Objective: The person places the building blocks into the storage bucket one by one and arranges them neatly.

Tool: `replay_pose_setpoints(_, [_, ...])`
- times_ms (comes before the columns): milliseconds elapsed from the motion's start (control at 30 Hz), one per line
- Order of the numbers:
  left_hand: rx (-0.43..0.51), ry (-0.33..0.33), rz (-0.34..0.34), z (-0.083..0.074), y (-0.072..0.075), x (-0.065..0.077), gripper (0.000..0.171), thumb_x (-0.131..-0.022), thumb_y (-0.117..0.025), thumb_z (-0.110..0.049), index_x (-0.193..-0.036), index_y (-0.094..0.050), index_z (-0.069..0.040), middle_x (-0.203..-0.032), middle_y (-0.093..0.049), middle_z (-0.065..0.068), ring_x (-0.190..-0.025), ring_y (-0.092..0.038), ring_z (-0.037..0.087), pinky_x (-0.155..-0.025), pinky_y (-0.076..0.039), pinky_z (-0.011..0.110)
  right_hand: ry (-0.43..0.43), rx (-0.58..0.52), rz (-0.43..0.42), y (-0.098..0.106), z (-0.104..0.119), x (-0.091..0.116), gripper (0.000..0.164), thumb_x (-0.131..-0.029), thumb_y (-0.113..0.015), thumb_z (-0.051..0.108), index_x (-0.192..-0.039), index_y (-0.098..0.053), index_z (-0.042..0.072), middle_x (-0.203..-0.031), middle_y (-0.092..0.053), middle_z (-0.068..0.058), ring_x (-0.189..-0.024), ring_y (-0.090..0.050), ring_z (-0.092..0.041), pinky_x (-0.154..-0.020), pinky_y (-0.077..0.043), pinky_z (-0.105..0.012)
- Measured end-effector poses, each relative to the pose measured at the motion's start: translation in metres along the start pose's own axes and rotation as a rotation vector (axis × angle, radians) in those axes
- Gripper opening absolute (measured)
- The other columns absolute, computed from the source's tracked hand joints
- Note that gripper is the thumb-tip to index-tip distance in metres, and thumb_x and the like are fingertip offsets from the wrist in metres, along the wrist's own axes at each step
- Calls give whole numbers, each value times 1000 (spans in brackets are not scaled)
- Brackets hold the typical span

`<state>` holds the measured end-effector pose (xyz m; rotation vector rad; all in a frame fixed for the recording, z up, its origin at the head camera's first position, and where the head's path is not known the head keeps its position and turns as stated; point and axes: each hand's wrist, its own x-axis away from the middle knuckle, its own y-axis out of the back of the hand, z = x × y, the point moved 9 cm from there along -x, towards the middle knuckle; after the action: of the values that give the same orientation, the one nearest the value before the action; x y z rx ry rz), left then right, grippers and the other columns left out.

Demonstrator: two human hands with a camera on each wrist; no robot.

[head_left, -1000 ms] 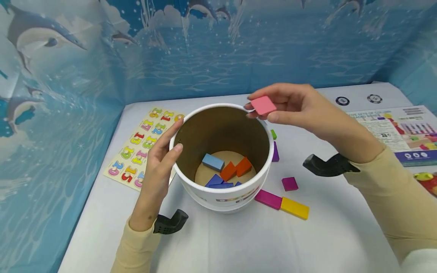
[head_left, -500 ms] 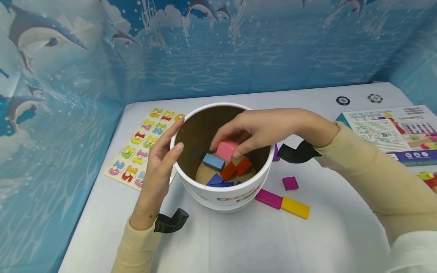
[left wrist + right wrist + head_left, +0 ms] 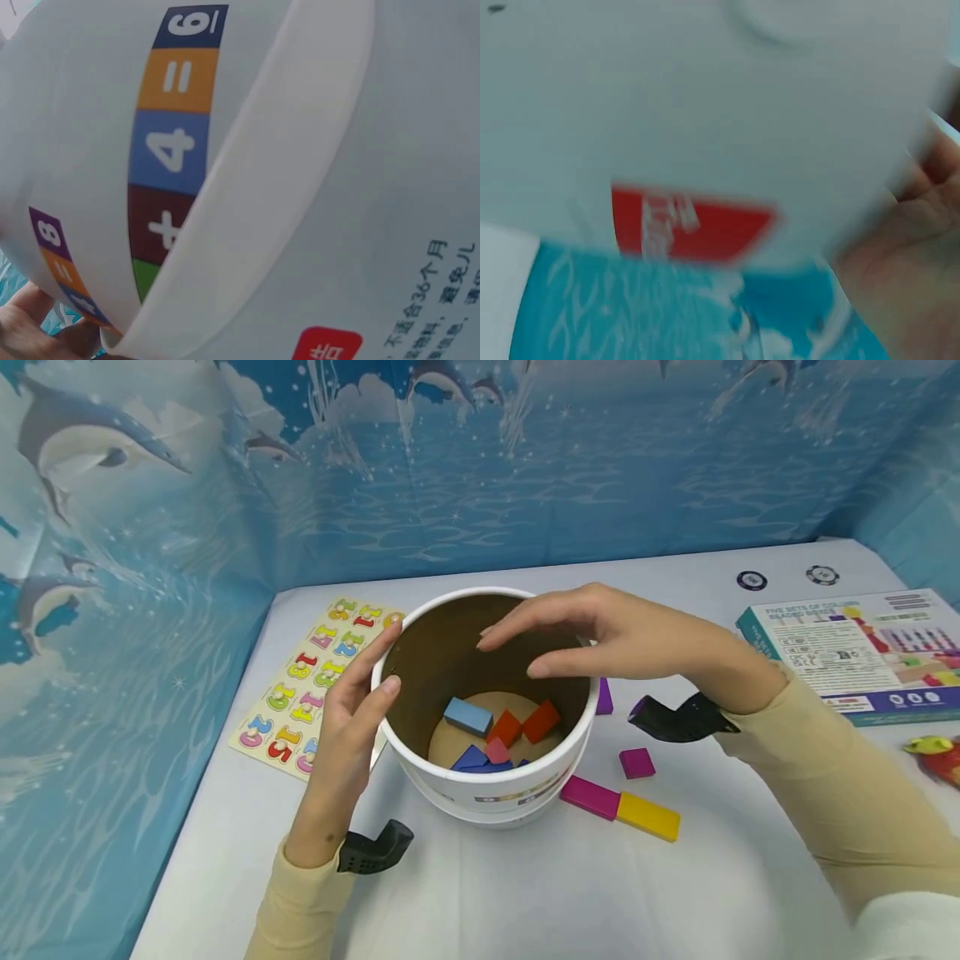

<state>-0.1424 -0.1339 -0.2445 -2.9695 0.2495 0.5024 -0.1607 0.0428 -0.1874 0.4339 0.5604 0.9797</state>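
A white bucket (image 3: 480, 793) with printed number strips stands on the white table, its mouth open toward me. My left hand (image 3: 348, 714) holds it at the left rim, thumb over the edge and fingers along the outside. My right hand (image 3: 615, 635) is over the right side of the mouth, fingers and thumb apart with nothing between them. On the bucket's floor lie a light blue block (image 3: 468, 717), two orange-red blocks (image 3: 542, 722), a pink block (image 3: 497, 750) and dark blue blocks (image 3: 472, 757). The right wrist view is blurred, with bucket wall beside my hand.
Right of the bucket lie a magenta block (image 3: 590, 797), a yellow block (image 3: 648, 817), a small magenta block (image 3: 637, 763) and a purple block (image 3: 604, 697). A number puzzle board (image 3: 300, 693) is at left, a printed box (image 3: 862, 660) at right.
My right hand carried the pink block down into the bucket and let it go; it now lies at the bottom. The hand has risen back toward the right rim. The left hand stays put.
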Motion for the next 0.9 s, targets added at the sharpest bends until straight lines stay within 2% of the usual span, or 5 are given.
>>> replay_pose_setpoints(133, [-5,8,-12,-1,1,1,47,-86,-41,-1,-133,-39,-4,-140,-33,4,-130,-25,17,-102,-27,48,-18,-188,-235,29,-11,38,35,-84,-50,-7,-118,-53,-2,-119,-54,-14,-112,-46,-28,-90,-43,-30])
replay_pose_setpoints(300, [-13,24,-17,-1,2,2,48,-86,-41,-3,-134,-39,-6,-140,-33,1,-130,-24,17,-102,-25,50,-229,-292,-454,38,-64,95,33,-86,-45,-7,-119,-50,-4,-118,-54,-15,-111,-48,-26,-89,-42,-25])
replay_pose_setpoints(533, [-8,33,-12,0,0,2,48,-86,-41,-3,-134,-39,-7,-140,-33,0,-129,-24,17,-102,-25,50,-537,-142,-320,-12,-145,158,36,-88,-52,11,-124,-50,12,-123,-53,-2,-112,-47,-8,-86,-42,-16])
replay_pose_setpoints(767, [-2,34,-9,0,-1,1,48,-86,-40,-3,-134,-38,-7,-140,-33,1,-129,-24,17,-101,-25,50,-627,30,-189,-51,-174,190,56,-78,-66,26,-130,-45,16,-132,-44,-3,-122,-34,-14,-95,-36,-47])
replay_pose_setpoints(900, [1,38,-7,0,-2,1,48,-86,-40,-3,-135,-38,-7,-140,-33,1,-129,-24,17,-101,-25,50,-581,94,-145,-63,-175,188,64,-74,-69,33,-131,-45,19,-138,-37,-5,-128,-24,-27,-92,-34,-53])
